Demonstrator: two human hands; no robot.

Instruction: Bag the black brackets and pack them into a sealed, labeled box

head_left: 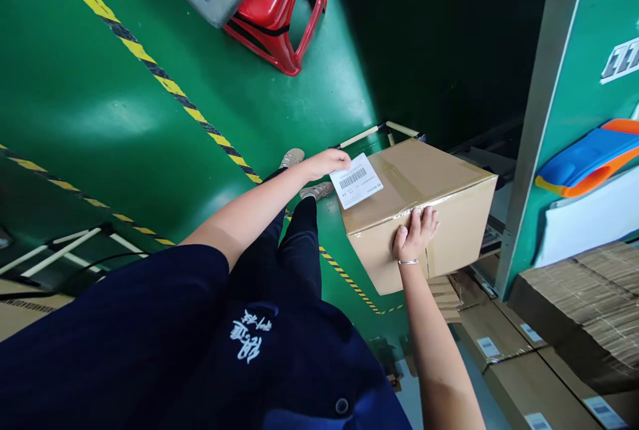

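Observation:
My left hand pinches the corner of a white barcode label. The label lies against, or just over, the left end of the top of a brown cardboard box; I cannot tell how much of it touches. Clear tape runs along the top and front edge of this box. My right hand, with a bracelet at the wrist, rests on the near side of the box, fingers apart and reaching up to its taped edge. What the box stands on is mostly hidden beneath it.
Pale tube framing shows behind the box. A red stool stands on the green floor, which has yellow-black tape lines. At right are a blue-orange tool, stacked flat cardboard and labelled cartons.

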